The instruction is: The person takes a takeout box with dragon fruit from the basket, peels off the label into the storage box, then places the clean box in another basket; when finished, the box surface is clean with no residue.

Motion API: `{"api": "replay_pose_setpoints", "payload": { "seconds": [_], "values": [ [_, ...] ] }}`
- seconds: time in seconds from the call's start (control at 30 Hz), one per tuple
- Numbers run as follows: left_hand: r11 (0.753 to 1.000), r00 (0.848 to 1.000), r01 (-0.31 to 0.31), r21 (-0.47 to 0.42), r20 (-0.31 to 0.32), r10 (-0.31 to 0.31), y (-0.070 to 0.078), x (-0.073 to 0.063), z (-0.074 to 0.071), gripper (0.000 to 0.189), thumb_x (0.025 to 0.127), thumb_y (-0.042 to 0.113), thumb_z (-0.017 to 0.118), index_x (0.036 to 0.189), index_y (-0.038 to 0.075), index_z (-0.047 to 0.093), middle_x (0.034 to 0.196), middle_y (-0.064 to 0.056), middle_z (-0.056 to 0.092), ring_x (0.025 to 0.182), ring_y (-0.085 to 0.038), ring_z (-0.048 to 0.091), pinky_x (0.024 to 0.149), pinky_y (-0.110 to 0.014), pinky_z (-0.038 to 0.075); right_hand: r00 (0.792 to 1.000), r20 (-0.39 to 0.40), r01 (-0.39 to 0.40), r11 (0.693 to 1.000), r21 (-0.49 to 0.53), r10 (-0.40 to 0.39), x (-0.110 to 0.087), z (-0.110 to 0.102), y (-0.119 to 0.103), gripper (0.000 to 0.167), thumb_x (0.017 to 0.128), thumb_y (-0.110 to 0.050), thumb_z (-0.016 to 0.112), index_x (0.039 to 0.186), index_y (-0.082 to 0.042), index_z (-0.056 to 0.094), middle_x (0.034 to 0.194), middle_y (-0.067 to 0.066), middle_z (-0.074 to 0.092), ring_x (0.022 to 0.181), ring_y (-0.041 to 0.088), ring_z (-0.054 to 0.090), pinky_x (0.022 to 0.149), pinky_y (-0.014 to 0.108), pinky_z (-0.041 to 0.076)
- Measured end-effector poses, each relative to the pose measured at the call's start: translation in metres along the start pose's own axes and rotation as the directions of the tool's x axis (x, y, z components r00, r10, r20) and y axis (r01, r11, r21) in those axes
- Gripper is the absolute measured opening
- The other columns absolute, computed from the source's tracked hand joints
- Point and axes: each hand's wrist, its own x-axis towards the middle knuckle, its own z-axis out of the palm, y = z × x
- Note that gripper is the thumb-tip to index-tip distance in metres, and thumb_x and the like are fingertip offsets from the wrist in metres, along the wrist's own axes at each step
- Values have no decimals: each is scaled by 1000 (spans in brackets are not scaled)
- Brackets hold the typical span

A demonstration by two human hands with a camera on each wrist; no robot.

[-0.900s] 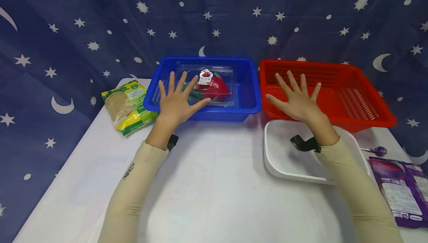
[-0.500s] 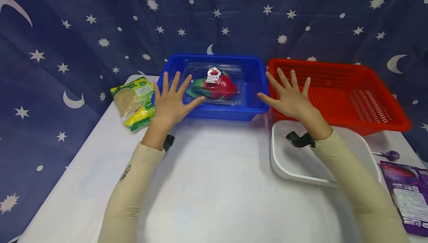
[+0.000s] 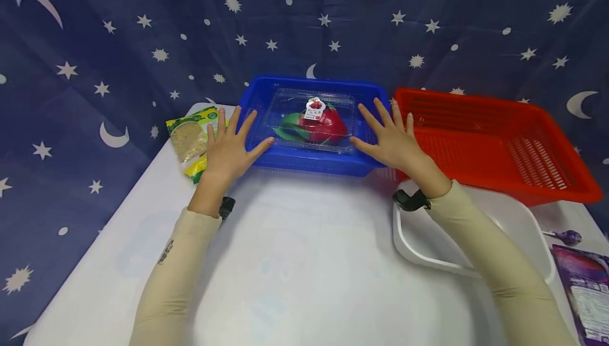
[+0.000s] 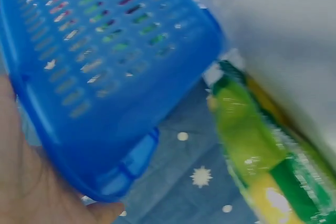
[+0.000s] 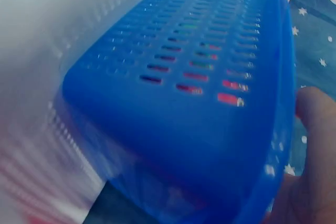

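Note:
My left hand (image 3: pixel 228 147) is spread with straight fingers at the left end of the blue basket (image 3: pixel 309 165). At the basket's right end, my right hand (image 3: pixel 392 137) has its fingers spread, thumb over the rim. Inside the basket lies a clear plastic box (image 3: pixel 285 103) with a white label (image 3: pixel 314 108), holding a red and green fruit-shaped thing (image 3: pixel 328 128). Both wrist views show the slotted wall of the basket (image 4: pixel 115 114) close up. The left hand (image 4: pixel 37 182) lies along its rim in one, and the right thumb (image 5: pixel 320 135) is beside it in the other.
A yellow and green food packet (image 3: pixel 190 142) lies left of the blue basket, partly behind the left hand. To the right stand a red basket (image 3: pixel 471 155) and a white tray (image 3: pixel 437 229) under the right forearm. A purple lollipop (image 3: pixel 571 237) and purple packet (image 3: pixel 587 303) lie at far right.
The right hand has moved left, from over the red basket to the blue basket's right end. The left hand has moved left to the blue basket's left end. The head view has shifted slightly.

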Motion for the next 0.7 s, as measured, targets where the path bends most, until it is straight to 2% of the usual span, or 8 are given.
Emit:
{"api": "replay_pose_setpoints", "payload": {
  "seconds": [0.13, 0.23, 0.33, 0.43, 0.53, 0.7],
  "values": [
    [997, 1000, -3, -74, -17, 1, -8, 2, 9, 80, 94, 70, 37, 158, 27, 15, 164, -12, 3, 149, -36, -11, 116, -64, 1, 1000, 12, 12, 1000, 24, -12, 4, 8, -4, 83, 94, -59, 45, 158, -24, 6, 164, 16, -3, 146, 43, -15, 112, 67, -6],
    [986, 999, 18, -164, -30, -23, -15, 2, 15, 80, 93, 70, 38, 158, 26, 17, 164, -13, 2, 149, -39, -3, 115, -65, 9, 999, 23, 27, 997, 75, -29, 8, 15, -8, 80, 95, -58, 44, 158, -22, 9, 163, 19, 3, 147, 46, -6, 114, 67, -3],
    [964, 997, 66, -259, -26, -75, -22, 1, 17, 85, 91, 74, 36, 158, 27, 16, 164, -14, 2, 147, -45, 10, 110, -71, 18, 999, 30, 36, 990, 137, -41, 14, 20, -12, 77, 97, -57, 42, 158, -22, 10, 161, 21, 8, 147, 46, 1, 115, 65, -3],
    [936, 994, 101, -336, -13, -112, -30, 1, 17, 90, 88, 78, 35, 158, 26, 13, 163, -14, 5, 143, -49, 19, 105, -74, 24, 998, 35, 38, 978, 205, -46, 20, 22, -17, 75, 99, -55, 40, 158, -22, 10, 161, 22, 9, 146, 47, 4, 113, 68, 3],
    [914, 994, 100, -393, -4, -110, -34, 1, 17, 92, 89, 76, 37, 158, 22, 12, 163, -15, 8, 144, -46, 21, 107, -69, 26, 998, 43, 32, 965, 260, -45, 26, 22, -21, 74, 100, -53, 38, 159, -22, 7, 160, 23, 7, 145, 49, 5, 109, 73, 11],
    [882, 997, 75, -466, 2, -83, -34, 2, 19, 88, 93, 68, 42, 158, 17, 12, 161, -16, 15, 146, -39, 21, 114, -60, 24, 997, 71, -9, 955, 298, -13, 33, 23, -20, 76, 101, -53, 37, 158, -20, 0, 160, 26, 4, 143, 52, 7, 109, 73, 13]
  ]
}}
